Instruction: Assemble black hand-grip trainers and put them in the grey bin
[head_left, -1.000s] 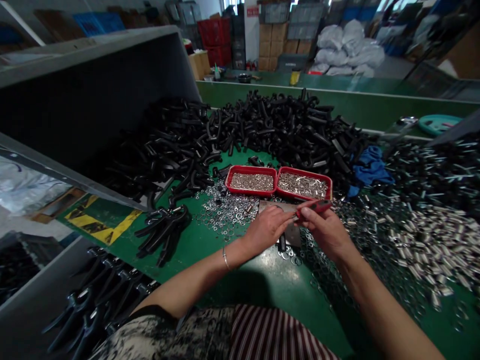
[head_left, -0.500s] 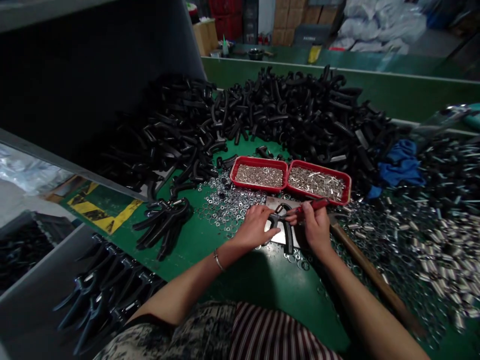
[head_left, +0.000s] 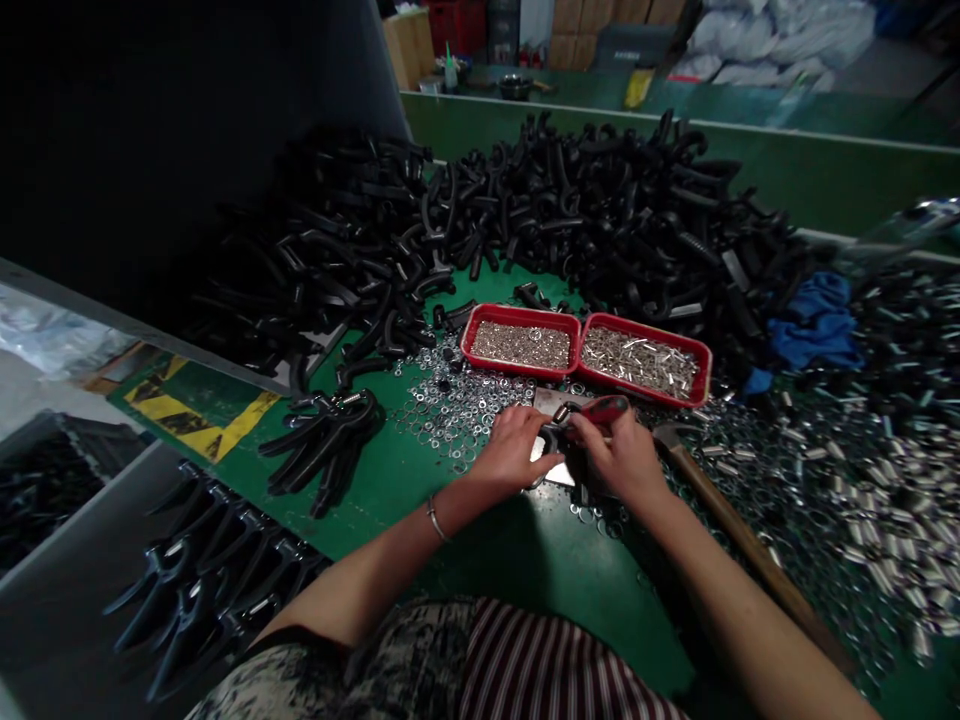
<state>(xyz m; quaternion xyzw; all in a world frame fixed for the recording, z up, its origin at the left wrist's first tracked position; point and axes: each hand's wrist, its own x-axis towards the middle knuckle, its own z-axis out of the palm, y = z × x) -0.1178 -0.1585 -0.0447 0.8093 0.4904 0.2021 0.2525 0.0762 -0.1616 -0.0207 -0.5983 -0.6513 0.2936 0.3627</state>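
My left hand (head_left: 512, 445) is closed on one side of a black spring clamp (head_left: 555, 436) with a coil spring near its top. Beneath the clamp lies a small metal plate (head_left: 559, 473). My right hand (head_left: 628, 458) is wrapped round a tool with a red and black handle (head_left: 606, 408); its working end is hidden, so its kind is unclear. The right fingers meet the clamp's right side and cover much of it. Behind the hands, two red trays (head_left: 519, 370) stand side by side, one of tiny metal parts, the other of small pins (head_left: 637, 360).
Black clamp handles (head_left: 585, 200) are heaped along the back. A hammer (head_left: 735, 530) lies right of my right hand, among rings and metal sleeves (head_left: 892, 500). Loose washers (head_left: 450, 410) spread at left, near stacked clamps (head_left: 326, 440). A blue cloth (head_left: 814, 325) sits at right.
My right hand and the red-handled tool have moved left, closer over the clamp, now covering more of it. The left hand stays nearly in place. The view has shifted slightly.
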